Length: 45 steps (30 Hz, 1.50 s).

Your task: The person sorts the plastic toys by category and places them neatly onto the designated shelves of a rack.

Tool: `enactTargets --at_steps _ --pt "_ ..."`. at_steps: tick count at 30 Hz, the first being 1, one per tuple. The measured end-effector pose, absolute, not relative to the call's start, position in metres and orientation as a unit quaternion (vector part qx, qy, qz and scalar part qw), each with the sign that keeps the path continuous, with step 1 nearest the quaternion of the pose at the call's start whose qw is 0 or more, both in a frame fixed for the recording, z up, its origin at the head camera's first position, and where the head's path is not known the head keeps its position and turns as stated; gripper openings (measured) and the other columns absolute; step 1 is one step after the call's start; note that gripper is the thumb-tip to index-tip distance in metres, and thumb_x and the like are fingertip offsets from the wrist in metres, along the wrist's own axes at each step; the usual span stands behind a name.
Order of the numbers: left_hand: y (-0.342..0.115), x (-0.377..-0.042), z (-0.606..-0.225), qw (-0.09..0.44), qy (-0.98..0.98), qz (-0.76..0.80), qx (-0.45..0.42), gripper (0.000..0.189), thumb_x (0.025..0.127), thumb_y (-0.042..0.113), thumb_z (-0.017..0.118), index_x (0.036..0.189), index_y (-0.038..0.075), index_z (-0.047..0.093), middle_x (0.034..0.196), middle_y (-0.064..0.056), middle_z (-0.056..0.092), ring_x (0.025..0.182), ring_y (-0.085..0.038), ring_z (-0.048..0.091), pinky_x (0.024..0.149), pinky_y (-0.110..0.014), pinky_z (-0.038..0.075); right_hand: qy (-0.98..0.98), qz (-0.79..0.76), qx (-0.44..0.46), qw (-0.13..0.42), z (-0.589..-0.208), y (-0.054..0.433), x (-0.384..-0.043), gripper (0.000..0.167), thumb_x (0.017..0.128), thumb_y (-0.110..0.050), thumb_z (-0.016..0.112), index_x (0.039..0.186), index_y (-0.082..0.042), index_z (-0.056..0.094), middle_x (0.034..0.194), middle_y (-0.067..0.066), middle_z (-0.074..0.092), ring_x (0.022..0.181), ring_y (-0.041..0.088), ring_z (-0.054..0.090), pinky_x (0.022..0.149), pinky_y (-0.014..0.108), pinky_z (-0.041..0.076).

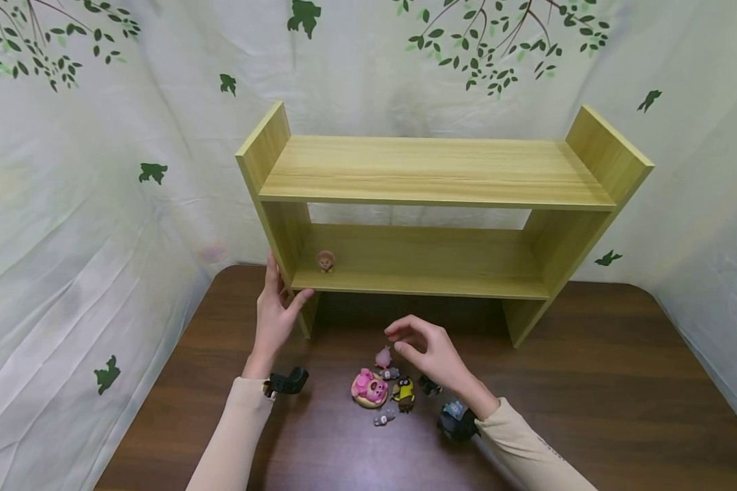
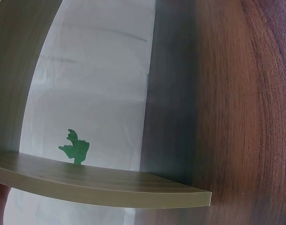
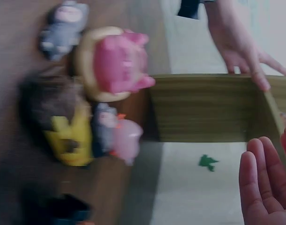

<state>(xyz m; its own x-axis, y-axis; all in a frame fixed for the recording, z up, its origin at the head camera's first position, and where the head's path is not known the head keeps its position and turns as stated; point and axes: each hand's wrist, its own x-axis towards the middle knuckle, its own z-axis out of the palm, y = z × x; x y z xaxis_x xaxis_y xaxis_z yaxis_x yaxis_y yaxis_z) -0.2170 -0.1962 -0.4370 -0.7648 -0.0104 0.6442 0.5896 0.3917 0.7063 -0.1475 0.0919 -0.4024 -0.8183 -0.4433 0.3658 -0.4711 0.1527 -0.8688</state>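
Observation:
A yellow wood shelf [image 1: 426, 260] stands on the dark table. My left hand [image 1: 274, 320] grips its left side panel, fingers along the outside and thumb at the front edge of the lower board. Toward that board's left end stands a small figurine [image 1: 326, 261] with a fluffy brown hood. My right hand [image 1: 432, 351] hovers over the table before the shelf, fingers loosely bent and holding nothing. Below it lie a pink bear figurine [image 1: 369, 388] on a pale ring, a yellow and dark figurine [image 1: 403, 393], a pale pink figurine [image 1: 383, 358] and small grey figurines [image 1: 384, 417].
A dark figurine [image 1: 430, 386] lies partly under my right hand. By my right wrist sits a black thing with a blue patch [image 1: 455, 410]. The shelf's upper board [image 1: 436, 170] has raised side panels. Behind it hangs a white cloth [image 1: 374, 82] with green leaves.

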Motion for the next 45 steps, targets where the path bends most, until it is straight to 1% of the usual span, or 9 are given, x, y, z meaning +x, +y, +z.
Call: enactTargets --at_steps 5,10,14,18,23,30,32,39,45 --pt "-0.196 -0.216 -0.436 0.283 -0.789 -0.517 -0.174 0.096 0.085 -0.005 0.067 0.154 0.013 0.002 0.150 -0.018 0.032 0.125 -0.039 0.043 0.090 -0.060 0.040 -0.769 0.572 0.285 -0.012 -0.421 0.098 -0.141 0.020 0.087 0.010 0.060 0.107 0.009 0.061 0.101 0.021 0.064 0.092 0.036 0.062 0.080 0.043 0.051" --pt "-0.191 -0.209 -0.426 0.282 -0.788 -0.519 -0.175 0.095 0.084 -0.009 0.066 0.153 0.007 0.002 0.148 -0.026 0.032 0.125 -0.044 0.042 0.089 -0.063 0.038 -0.780 0.562 0.275 -0.033 -0.435 0.103 -0.134 0.022 0.085 0.013 0.059 0.106 0.008 0.061 0.100 0.019 0.064 0.092 0.041 0.061 0.079 0.039 0.052" --pt "-0.184 -0.197 -0.410 0.280 -0.790 -0.517 -0.176 0.089 0.086 -0.009 0.064 0.150 0.000 0.003 0.146 -0.031 0.031 0.124 -0.047 0.041 0.089 -0.063 0.038 -0.785 0.557 0.268 -0.039 -0.446 0.106 -0.130 0.026 0.082 0.016 0.059 0.106 0.004 0.062 0.102 0.021 0.063 0.093 0.040 0.061 0.078 0.039 0.052" --pt "-0.182 -0.193 -0.405 0.275 -0.794 -0.514 -0.170 0.086 0.086 -0.010 0.063 0.149 -0.004 0.004 0.146 -0.031 0.031 0.124 -0.046 0.042 0.090 -0.062 0.038 -0.790 0.553 0.260 -0.044 -0.466 0.110 -0.131 0.027 0.083 0.014 0.061 0.108 0.005 0.062 0.104 0.023 0.062 0.095 0.040 0.060 0.079 0.040 0.051" --pt "-0.185 -0.200 -0.415 0.277 -0.792 -0.516 -0.169 0.089 0.085 -0.010 0.064 0.150 -0.001 0.004 0.146 -0.030 0.031 0.124 -0.045 0.042 0.090 -0.062 0.038 -0.805 0.533 0.256 -0.045 -0.487 0.115 -0.134 0.027 0.084 0.009 0.064 0.110 0.001 0.062 0.107 0.014 0.063 0.097 0.032 0.061 0.079 0.037 0.051" --pt "-0.194 -0.216 -0.437 0.281 -0.787 -0.522 -0.172 0.099 0.085 -0.007 0.066 0.155 0.018 0.002 0.150 -0.020 0.031 0.127 -0.039 0.042 0.091 -0.060 0.038 -0.820 0.510 0.256 -0.032 -0.492 0.118 -0.132 0.026 0.083 0.004 0.068 0.108 -0.003 0.064 0.106 0.009 0.063 0.097 0.026 0.061 0.077 0.033 0.052" --pt "-0.195 -0.217 -0.438 0.284 -0.786 -0.521 -0.176 0.098 0.085 -0.005 0.067 0.155 0.020 0.003 0.150 -0.018 0.031 0.127 -0.037 0.042 0.091 -0.060 0.039 -0.825 0.504 0.256 -0.030 -0.492 0.118 -0.130 0.027 0.083 0.004 0.069 0.109 -0.003 0.064 0.106 0.010 0.063 0.097 0.026 0.061 0.076 0.032 0.052" --pt "-0.196 -0.217 -0.439 0.282 -0.784 -0.524 -0.176 0.093 0.088 0.005 0.067 0.155 0.019 0.004 0.151 -0.016 0.032 0.127 -0.036 0.042 0.092 -0.060 0.038 -0.841 0.481 0.247 -0.035 -0.496 0.116 -0.127 0.030 0.081 0.001 0.073 0.109 -0.002 0.063 0.106 0.008 0.062 0.096 0.024 0.061 0.074 0.030 0.052" --pt "-0.196 -0.216 -0.439 0.282 -0.787 -0.522 -0.171 0.094 0.086 -0.002 0.067 0.154 0.012 0.004 0.151 -0.017 0.031 0.126 -0.037 0.043 0.091 -0.060 0.039 -0.861 0.444 0.247 -0.019 -0.497 0.113 -0.124 0.031 0.079 -0.004 0.076 0.108 -0.004 0.064 0.103 0.006 0.062 0.090 0.020 0.062 0.073 0.028 0.052"
